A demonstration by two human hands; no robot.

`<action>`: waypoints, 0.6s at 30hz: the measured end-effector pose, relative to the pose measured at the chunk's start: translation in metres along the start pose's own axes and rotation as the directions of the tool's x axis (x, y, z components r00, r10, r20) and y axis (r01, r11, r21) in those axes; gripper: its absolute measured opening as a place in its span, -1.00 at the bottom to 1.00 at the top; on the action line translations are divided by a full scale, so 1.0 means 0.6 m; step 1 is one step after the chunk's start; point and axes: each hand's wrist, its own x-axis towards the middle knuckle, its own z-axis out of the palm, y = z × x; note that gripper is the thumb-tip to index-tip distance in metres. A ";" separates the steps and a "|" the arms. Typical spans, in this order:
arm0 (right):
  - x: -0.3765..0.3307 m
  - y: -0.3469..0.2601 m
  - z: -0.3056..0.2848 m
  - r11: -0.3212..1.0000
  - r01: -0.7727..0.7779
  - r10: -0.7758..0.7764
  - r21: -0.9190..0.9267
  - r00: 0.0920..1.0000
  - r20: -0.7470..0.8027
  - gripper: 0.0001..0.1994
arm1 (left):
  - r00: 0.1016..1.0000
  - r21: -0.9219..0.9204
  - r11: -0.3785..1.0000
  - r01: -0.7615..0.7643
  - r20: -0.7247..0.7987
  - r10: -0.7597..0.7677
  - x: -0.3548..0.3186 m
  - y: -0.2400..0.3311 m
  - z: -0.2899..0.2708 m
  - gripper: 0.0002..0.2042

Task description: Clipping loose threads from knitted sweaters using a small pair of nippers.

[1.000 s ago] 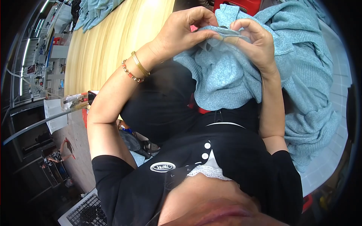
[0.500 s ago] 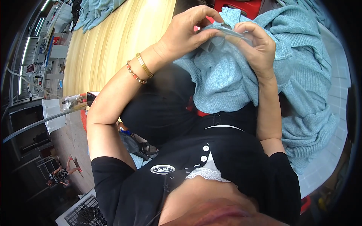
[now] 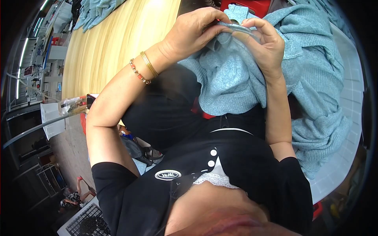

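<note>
At the left of the frame, beyond my work area, a white bin (image 3: 53,122) stands tilted by the lens, and below it, toward the lower left, a person (image 3: 73,198) in a patterned top shows small and far off. A white-framed black grille (image 3: 89,223) sits along the lower edge. In the upper left, a blue-green knit piece (image 3: 98,12) lies bunched on the pale wood-grain tabletop (image 3: 110,51), which runs down to my forearm. I wear a beaded bracelet (image 3: 137,73) and, just beside it and nearer the wrist, thin gold bangles (image 3: 149,65).

At the upper middle, my left hand (image 3: 192,32) is narrowed, thumb against fingers, pinching one end of a folded edge of a light blue-green knit garment (image 3: 230,76). The rest of the garment drapes below in loose folds over my black trousers (image 3: 161,104). My right hand (image 3: 267,44), to the right, pinches the same edge between thumb and bent fingers, close to the left one, so the strip is stretched between them.

At the upper edge, behind the garment, a red plastic piece (image 3: 256,4) shows. On the right, more ribbed blue-green knitwear (image 3: 319,63) is heaped in a white plastic tub (image 3: 353,84), whose curved wall follows the frame's right side.
</note>
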 end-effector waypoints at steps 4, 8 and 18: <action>-0.001 -0.004 0.000 0.998 0.049 -0.050 -0.044 0.999 -0.016 -0.81 | 1.000 -0.027 1.000 -0.009 -0.011 0.009 0.002 0.001 0.003 -0.80; 0.000 -0.009 0.008 0.986 0.101 -0.105 -0.132 0.994 -0.025 -0.83 | 0.998 -0.011 0.999 -0.034 -0.058 0.034 0.004 0.006 -0.001 -0.81; 0.012 -0.044 0.010 0.879 0.206 -0.203 -0.431 0.978 0.053 -0.76 | 0.984 0.200 0.971 -0.134 -0.087 0.154 0.016 0.013 0.004 -0.77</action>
